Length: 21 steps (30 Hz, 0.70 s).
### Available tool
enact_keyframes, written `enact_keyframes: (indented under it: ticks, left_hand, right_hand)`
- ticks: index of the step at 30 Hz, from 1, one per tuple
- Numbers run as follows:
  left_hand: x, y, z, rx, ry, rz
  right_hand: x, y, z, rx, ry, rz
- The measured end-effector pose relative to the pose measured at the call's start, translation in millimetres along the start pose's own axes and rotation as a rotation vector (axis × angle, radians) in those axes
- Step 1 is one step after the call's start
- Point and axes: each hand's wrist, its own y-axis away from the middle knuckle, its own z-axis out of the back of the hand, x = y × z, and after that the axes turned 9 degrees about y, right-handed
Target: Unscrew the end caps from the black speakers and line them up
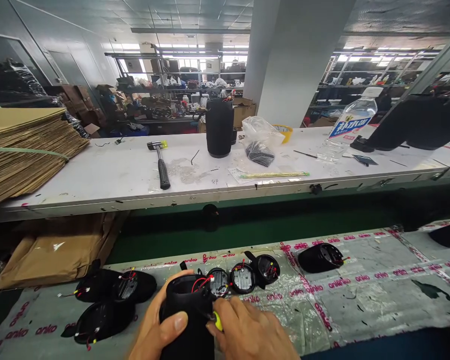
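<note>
My left hand wraps around the black casing [189, 325], which stands between my two hands with its open mouth up and red wires inside. Pressed against its right side, my right hand [247, 330] has its fingers curled around a yellow-green piece [218, 321]. On the near covered surface [277, 310], three open casings [105, 315] with wires in their mouths lie to the left. On the far bench [131, 172], an upright black cylinder [220, 130] shows wires at its top; right of it, a clear bag [260, 130] holds dark pieces.
</note>
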Motion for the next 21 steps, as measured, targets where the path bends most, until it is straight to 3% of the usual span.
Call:
enact_keyframes:
  ticks: [4,12,18,21]
  left_hand:
    - [0,-2,2.3,-0.033,-0.185,-0.071]
    - [9,-11,13.0,-0.226,-0.74,-0.405]
    - [11,-10,12.5,-0.326,-0.824,-0.493]
    - [7,-11,16.2,-0.311,-0.657,-0.427]
  right_hand:
    - [2,2,-2,-0.005,-0.004,-0.008]
    - [1,5,1,-0.009,0.03,-0.022]
    - [10,0,-1,0.055,-0.009,-0.051]
    - [16,-3,-6,0.02,-0.118,-0.084]
